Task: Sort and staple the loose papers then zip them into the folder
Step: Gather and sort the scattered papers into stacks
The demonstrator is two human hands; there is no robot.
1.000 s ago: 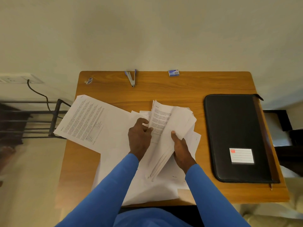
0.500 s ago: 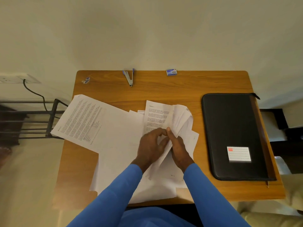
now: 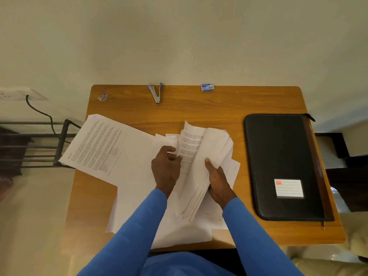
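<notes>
A fanned bundle of white printed papers (image 3: 207, 148) is held up over the middle of the wooden table (image 3: 199, 108). My right hand (image 3: 218, 178) grips the bundle's lower right side, thumb on top. My left hand (image 3: 166, 168) pinches one printed sheet at the bundle's left edge. More loose sheets (image 3: 111, 148) lie spread flat on the table's left and under my arms. A black zip folder (image 3: 282, 162) with a white label lies closed on the right. A blue stapler (image 3: 155, 93) lies open near the far edge.
A small box of staples (image 3: 207, 87) sits at the far edge, and a small wrapped item (image 3: 103, 97) at the far left corner. A dark metal rack (image 3: 35, 144) and a wall socket with a cable stand left of the table.
My left hand moved from the middle of the bundle out to its left edge, peeling a sheet aside. The bundle has fanned open again. My right hand kept its grip.
</notes>
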